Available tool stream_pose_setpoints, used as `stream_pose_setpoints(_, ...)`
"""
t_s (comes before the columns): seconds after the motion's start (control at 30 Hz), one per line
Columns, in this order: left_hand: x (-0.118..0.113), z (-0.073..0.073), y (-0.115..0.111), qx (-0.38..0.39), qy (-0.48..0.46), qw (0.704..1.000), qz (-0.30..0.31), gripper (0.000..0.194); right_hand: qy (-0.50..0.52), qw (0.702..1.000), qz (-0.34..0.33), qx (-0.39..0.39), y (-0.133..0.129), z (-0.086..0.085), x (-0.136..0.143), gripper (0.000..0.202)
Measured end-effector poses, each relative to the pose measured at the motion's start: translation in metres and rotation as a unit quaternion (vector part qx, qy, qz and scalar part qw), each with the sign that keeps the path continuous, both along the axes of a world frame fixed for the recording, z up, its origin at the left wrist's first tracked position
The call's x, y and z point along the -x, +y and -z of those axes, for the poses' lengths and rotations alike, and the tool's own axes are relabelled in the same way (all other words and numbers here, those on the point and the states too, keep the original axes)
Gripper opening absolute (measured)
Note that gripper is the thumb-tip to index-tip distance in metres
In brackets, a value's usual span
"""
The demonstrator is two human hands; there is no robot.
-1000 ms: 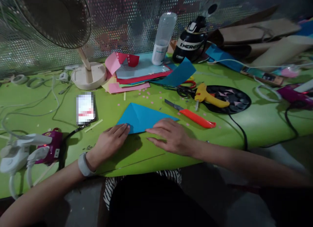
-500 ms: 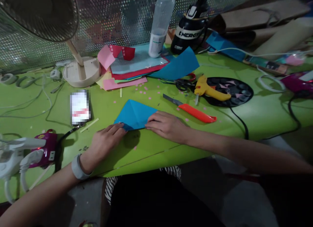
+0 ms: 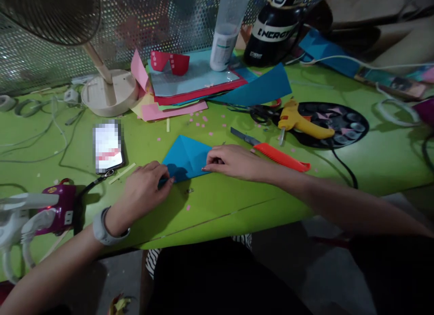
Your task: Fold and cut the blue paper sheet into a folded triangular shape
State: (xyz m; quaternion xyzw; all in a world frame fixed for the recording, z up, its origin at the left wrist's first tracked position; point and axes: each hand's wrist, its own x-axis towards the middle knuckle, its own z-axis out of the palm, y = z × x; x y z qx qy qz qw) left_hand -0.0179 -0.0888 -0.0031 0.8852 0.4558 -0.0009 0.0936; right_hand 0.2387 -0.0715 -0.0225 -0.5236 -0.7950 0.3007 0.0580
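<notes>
Left hand [image 3: 144,188] and right hand [image 3: 233,161], fingers curled nearly closed, hold the folded, pointed blue paper [image 3: 187,157] on the smooth green desk [image 3: 217,199]

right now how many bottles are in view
2: a clear bottle at the back of the paper stack, and a black bottle just right of it; others might be hidden.

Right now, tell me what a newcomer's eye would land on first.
Likely the folded blue paper toward the near side of the green table, with the left hand at its left and the right hand at its right. Next, perhaps, the orange-handled blade to its right, and the yellow glue gun beyond, lying across the black oval tray.
</notes>
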Motion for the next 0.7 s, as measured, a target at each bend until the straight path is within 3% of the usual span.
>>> stream_pose_setpoints(0.07, -0.006, 0.003, -0.009, -0.080, 0.036, 0.996, 0.024, 0.023, -0.014, 1.000, -0.001, 0.014, 0.001, -0.003, 0.001, 0.025)
stream_pose_setpoints(0.13, -0.013, 0.011, -0.020, -0.155, 0.035, 0.983, 0.088, 0.034, -0.023, 1.000, 0.000, 0.019, 0.001, -0.004, 0.002, 0.024)
stream_pose_setpoints(0.2, -0.021, 0.023, -0.031, -0.158, 0.018, 0.972, 0.172, 0.045, -0.025, 1.000, 0.002, 0.017, 0.001, -0.005, 0.003, 0.022)
stream_pose_setpoints(0.23, -0.025, 0.030, -0.036, -0.158, 0.004, 0.971, 0.178, 0.046, -0.027, 1.000, 0.003, 0.016, 0.001, -0.005, 0.003, 0.021)
stream_pose_setpoints(0.4, -0.033, 0.048, -0.044, -0.123, -0.026, 0.983, 0.130, 0.082, -0.031, 0.999, 0.002, 0.019, -0.001, -0.006, 0.002, 0.021)
stream_pose_setpoints(0.7, -0.032, 0.047, -0.044, -0.099, -0.017, 0.989, 0.108, 0.085, -0.025, 0.998, -0.043, 0.028, 0.005, -0.005, -0.003, 0.023)
